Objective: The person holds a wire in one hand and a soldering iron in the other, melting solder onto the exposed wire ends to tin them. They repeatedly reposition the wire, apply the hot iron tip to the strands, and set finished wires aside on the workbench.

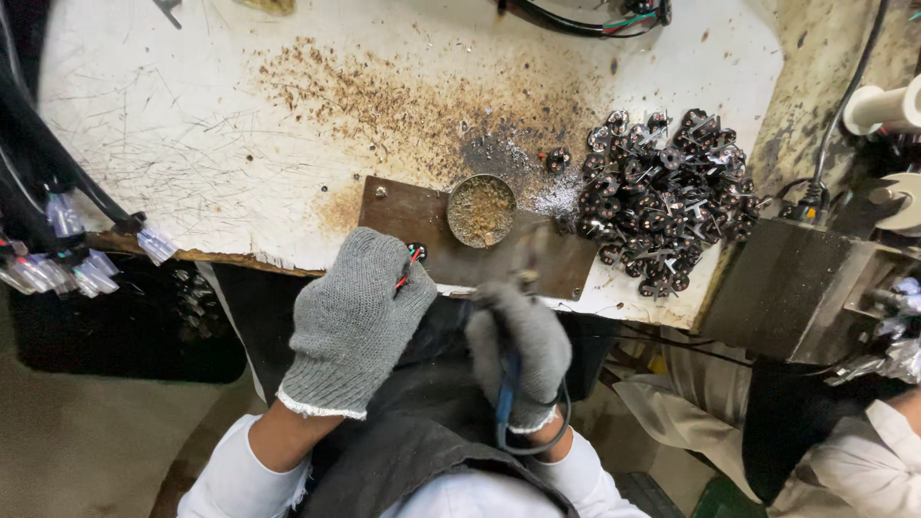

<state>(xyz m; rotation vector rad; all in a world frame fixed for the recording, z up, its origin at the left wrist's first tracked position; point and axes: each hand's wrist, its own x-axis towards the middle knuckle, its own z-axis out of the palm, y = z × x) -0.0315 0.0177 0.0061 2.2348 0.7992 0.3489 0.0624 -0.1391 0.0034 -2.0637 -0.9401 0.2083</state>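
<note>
Nearest the camera, the right hand (518, 350), in a grey knit glove, was curled into a fist around a blue-handled soldering iron (507, 388), its cord looping under the wrist and its tip blurred near the near edge of the brown metal plate (413, 216). That blur suggested motion, so the hot tip looked liable to stray onto the glove or the wires if the hand wavered.

Just to its left, the left hand (353, 321), also gloved, lay knuckles up with the fingers bent forward, pinching a small black part with red and black wires (411, 261) at the bench's near edge, against the plate. The grip was shallow, and the part could probably twist or slip when the tip pressed on it.

Beyond the hands, a round tin of brownish flux or residue (481, 209) sat on the plate, close enough for a sleeve or cord to catch it.

Farther off, toward the right edge of the scarred white bench (192, 115), a heap of black parts (662, 206) lay loose and might have spilled over if nudged.
</note>
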